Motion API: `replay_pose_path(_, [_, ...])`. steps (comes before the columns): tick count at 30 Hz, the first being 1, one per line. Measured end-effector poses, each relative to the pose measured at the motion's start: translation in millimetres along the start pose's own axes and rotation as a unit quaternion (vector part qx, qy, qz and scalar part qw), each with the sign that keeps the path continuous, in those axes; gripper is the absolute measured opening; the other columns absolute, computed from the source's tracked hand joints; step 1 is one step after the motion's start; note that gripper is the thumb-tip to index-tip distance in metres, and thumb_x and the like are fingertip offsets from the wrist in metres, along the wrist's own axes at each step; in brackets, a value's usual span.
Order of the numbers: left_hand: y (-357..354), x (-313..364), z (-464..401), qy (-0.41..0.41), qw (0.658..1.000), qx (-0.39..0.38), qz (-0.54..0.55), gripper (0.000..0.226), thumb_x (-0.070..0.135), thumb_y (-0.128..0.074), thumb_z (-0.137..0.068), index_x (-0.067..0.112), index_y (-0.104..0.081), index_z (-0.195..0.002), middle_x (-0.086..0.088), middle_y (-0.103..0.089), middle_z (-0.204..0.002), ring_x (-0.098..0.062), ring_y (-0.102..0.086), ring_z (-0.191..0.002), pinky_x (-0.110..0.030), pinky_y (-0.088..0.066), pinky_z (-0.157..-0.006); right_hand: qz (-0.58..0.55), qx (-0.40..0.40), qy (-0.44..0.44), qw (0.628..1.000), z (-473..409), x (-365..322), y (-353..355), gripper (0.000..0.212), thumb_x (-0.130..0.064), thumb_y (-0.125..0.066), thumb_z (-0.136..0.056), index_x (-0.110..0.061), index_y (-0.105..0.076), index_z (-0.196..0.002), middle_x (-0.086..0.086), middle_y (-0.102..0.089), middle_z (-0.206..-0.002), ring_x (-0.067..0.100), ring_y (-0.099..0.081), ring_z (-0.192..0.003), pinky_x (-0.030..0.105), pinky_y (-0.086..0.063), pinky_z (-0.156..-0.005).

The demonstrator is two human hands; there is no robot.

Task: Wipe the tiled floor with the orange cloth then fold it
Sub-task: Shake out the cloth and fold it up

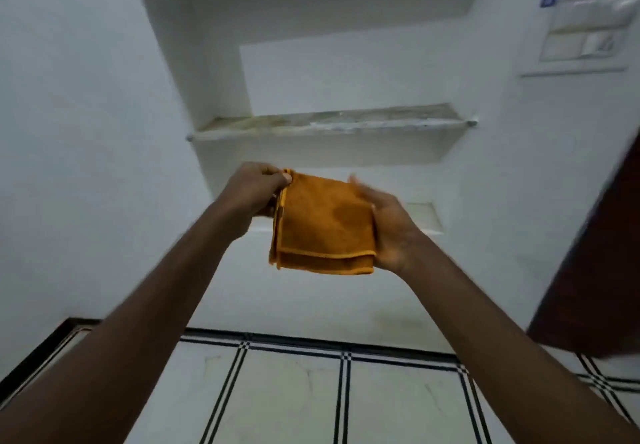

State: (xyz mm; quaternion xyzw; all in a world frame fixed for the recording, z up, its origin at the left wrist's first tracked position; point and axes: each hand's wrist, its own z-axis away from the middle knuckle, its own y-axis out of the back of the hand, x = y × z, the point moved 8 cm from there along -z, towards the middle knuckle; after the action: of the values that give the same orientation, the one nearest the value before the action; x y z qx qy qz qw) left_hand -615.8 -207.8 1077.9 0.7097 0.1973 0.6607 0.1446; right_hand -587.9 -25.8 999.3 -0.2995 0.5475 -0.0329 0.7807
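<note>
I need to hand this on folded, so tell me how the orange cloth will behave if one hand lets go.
The orange cloth is probably floppy: its layered lower edges sag below the left hand pinching its top corner. It looks light, since the open right hand merely steadies its side. The darker patch suggests dampness, so the folds may cling briefly, then likely fall open.

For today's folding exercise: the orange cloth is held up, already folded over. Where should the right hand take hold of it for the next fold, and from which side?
Take the orange cloth at its right edge, coming in from the right. That edge lies against the open right hand and looks like a clean fold, while the left hand pinches the top left corner where the layered hems stack. A thumb-over grip near the upper right corner would probably keep the layers together.
</note>
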Motion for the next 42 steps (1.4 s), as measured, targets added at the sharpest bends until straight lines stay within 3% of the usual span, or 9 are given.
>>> replay_pose_path(4, [-103,11,25,-0.008,0.992,-0.123,0.017,0.022,0.024,-0.058,-0.1,0.006,-0.067,-0.108,-0.013,-0.068,-0.095,-0.024,-0.068,-0.079,-0.026,-0.054,-0.057,0.057,0.154,0.005,0.986,88,5,84,0.054,-0.031,-0.068,-0.095,-0.018,-0.048,-0.143,0.014,-0.066,-0.129,0.04,-0.065,-0.114,0.049,-0.059,-0.086])
replay_pose_path(9, [-258,36,84,0.022,0.961,-0.256,0.103,0.025,0.027,-0.06,-0.098,0.006,-0.068,-0.111,-0.017,-0.072,-0.104,-0.027,-0.073,-0.087,-0.03,-0.059,-0.066,0.048,0.289,0.035,0.956,223,7,189,0.055,-0.03,-0.066,-0.097,-0.014,-0.045,-0.145,0.014,-0.065,-0.129,0.038,-0.065,-0.112,0.048,-0.059,-0.082])
replay_pose_path(15, [-478,107,214,0.011,0.897,-0.424,0.122,0.051,0.052,-0.07,-0.085,0.015,-0.069,-0.12,-0.01,-0.071,-0.111,-0.028,-0.071,-0.1,-0.037,-0.062,-0.08,0.062,0.426,0.052,0.901,437,14,309,0.048,-0.032,-0.063,-0.098,-0.015,-0.049,-0.141,0.014,-0.066,-0.13,0.04,-0.064,-0.116,0.056,-0.054,-0.097])
replay_pose_path(21, [-677,204,379,0.017,0.823,-0.539,0.18,0.013,0.017,-0.066,-0.094,0.005,-0.061,-0.096,0.004,-0.061,-0.058,-0.008,-0.059,-0.048,-0.019,-0.047,-0.047,0.04,0.533,0.073,0.842,668,19,419,0.052,-0.041,-0.063,-0.098,-0.02,-0.047,-0.143,0.01,-0.066,-0.13,0.039,-0.065,-0.115,0.055,-0.056,-0.094])
replay_pose_path(24, [-753,247,442,0.004,0.79,-0.576,0.209,0.013,0.015,-0.067,-0.094,0.003,-0.062,-0.099,0.008,-0.058,-0.052,-0.004,-0.055,-0.043,-0.02,-0.047,-0.051,-0.012,0.57,0.101,0.816,765,25,458,0.05,-0.039,-0.062,-0.099,-0.017,-0.05,-0.142,0.012,-0.067,-0.128,0.04,-0.066,-0.113,0.053,-0.058,-0.087])
replay_pose_path(27, [-826,285,502,0.006,0.78,-0.588,0.211,0.024,0.019,-0.069,-0.092,0.002,-0.066,-0.109,0.006,-0.065,-0.059,-0.006,-0.061,-0.048,-0.032,-0.053,-0.067,-0.068,0.6,0.119,0.788,856,34,497,0.047,-0.04,-0.06,-0.1,-0.02,-0.048,-0.141,0.012,-0.066,-0.125,0.04,-0.066,-0.107,0.047,-0.063,-0.071])
replay_pose_path(31, [-916,318,557,0.051,0.78,-0.589,0.205,0.02,0.015,-0.061,-0.097,0.002,-0.068,-0.111,-0.015,-0.074,-0.095,-0.022,-0.075,-0.075,-0.033,-0.06,-0.072,-0.121,0.647,0.15,0.737,954,44,550,0.059,-0.045,-0.063,-0.097,-0.02,-0.044,-0.148,0.015,-0.065,-0.133,0.046,-0.064,-0.115,0.061,-0.057,-0.091])
replay_pose_path(36, [-1040,345,645,0.017,0.705,-0.702,0.097,0.026,0.024,-0.064,-0.094,0.006,-0.069,-0.113,-0.015,-0.075,-0.106,-0.026,-0.076,-0.093,-0.033,-0.061,-0.079,-0.161,0.702,0.187,0.668,1059,55,627,0.057,-0.036,-0.063,-0.099,-0.017,-0.042,-0.149,0.015,-0.063,-0.134,0.042,-0.063,-0.115,0.054,-0.057,-0.085])
replay_pose_path(42, [-1181,364,721,-0.026,0.66,-0.75,0.036,0.027,0.026,-0.063,-0.096,0.008,-0.067,-0.116,-0.013,-0.073,-0.109,-0.026,-0.073,-0.099,-0.035,-0.06,-0.086,-0.207,0.734,0.174,0.623,1141,89,732,0.056,-0.033,-0.064,-0.099,-0.019,-0.041,-0.148,0.014,-0.061,-0.133,0.041,-0.062,-0.115,0.054,-0.057,-0.083])
